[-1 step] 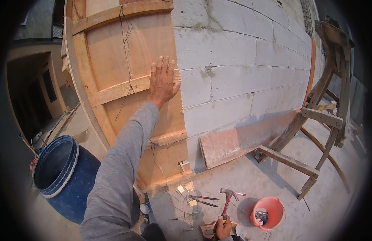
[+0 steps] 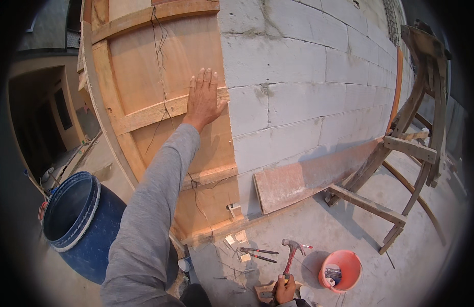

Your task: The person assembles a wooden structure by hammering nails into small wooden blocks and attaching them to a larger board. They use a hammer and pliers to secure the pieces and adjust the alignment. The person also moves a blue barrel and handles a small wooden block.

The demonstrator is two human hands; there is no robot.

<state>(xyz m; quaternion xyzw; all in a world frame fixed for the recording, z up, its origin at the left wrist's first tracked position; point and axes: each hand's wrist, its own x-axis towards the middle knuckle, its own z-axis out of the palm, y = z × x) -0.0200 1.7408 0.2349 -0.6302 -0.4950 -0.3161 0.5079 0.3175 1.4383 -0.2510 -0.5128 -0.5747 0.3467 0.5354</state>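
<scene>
Bracing formwork: left hand flat and open on the panel's middle batten, beside the block wall. Right hand low, clenched around hammer over the floor. Next probably calls for raising hammer to batten.

Single head cam, fisheye, looks forward-down at plywood formwork panel and block wall from arm's length (edges bend near rim); concrete floor low in frame.
</scene>
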